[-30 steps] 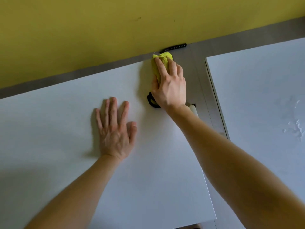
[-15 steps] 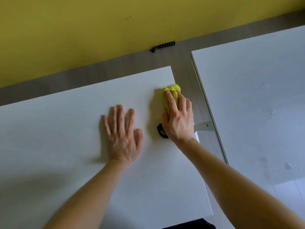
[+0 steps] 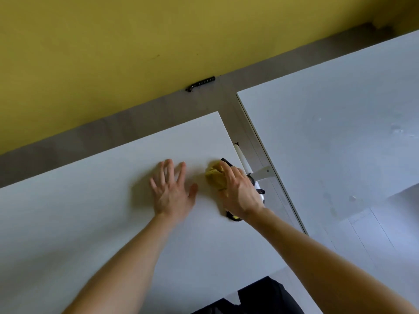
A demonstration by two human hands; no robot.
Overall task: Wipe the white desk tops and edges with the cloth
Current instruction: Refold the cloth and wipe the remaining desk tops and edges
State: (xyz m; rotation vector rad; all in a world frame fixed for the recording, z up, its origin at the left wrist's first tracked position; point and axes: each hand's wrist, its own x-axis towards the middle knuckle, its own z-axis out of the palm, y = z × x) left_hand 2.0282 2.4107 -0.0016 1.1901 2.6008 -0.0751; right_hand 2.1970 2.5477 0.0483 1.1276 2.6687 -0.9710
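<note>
My right hand [image 3: 240, 193] presses a bunched yellow cloth [image 3: 214, 176] onto the white desk top [image 3: 90, 211], close to the desk's right edge. The fingers lie over the cloth and hide most of it. A black band shows under the heel of that hand. Just left of the cloth, my left hand [image 3: 173, 192] lies flat on the same desk with its fingers spread. A second white desk [image 3: 328, 132] stands to the right across a narrow gap, its top marked with faint smudges.
A yellow wall [image 3: 136, 41] and a grey floor strip run behind the desks. A small black object [image 3: 200, 83] lies at the wall's foot. White frame parts and a metal bracket [image 3: 263, 173] show in the gap between the desks. Dark clothing sits at the bottom edge.
My right hand has drawn the cloth back along the desk's right edge, from the far corner toward me. The left hand stays flat on the desk.
</note>
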